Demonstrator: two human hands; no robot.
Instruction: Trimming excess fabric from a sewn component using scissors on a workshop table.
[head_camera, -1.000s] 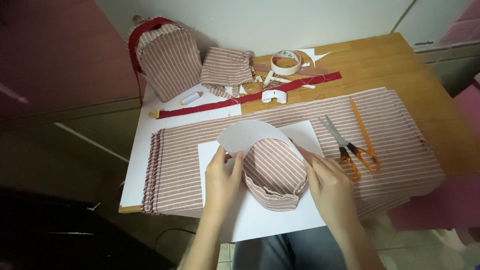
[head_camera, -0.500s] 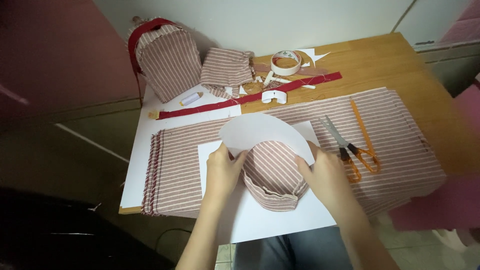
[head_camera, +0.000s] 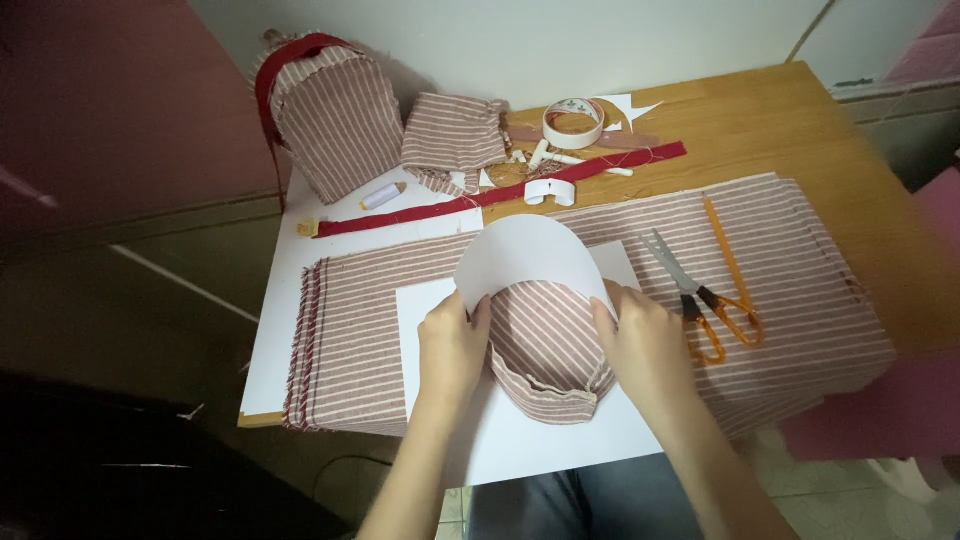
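My left hand (head_camera: 452, 345) and right hand (head_camera: 645, 345) each pinch one side of the white paper curve (head_camera: 528, 255), fingers closed on it, so it bends snug around the striped cloth cap (head_camera: 545, 345) on the white sheet (head_camera: 530, 440).

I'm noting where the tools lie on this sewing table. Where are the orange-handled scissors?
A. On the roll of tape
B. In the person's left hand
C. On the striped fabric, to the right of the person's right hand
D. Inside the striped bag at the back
C: the scissors lie flat on the striped fabric, just right of the right hand, held by neither hand.
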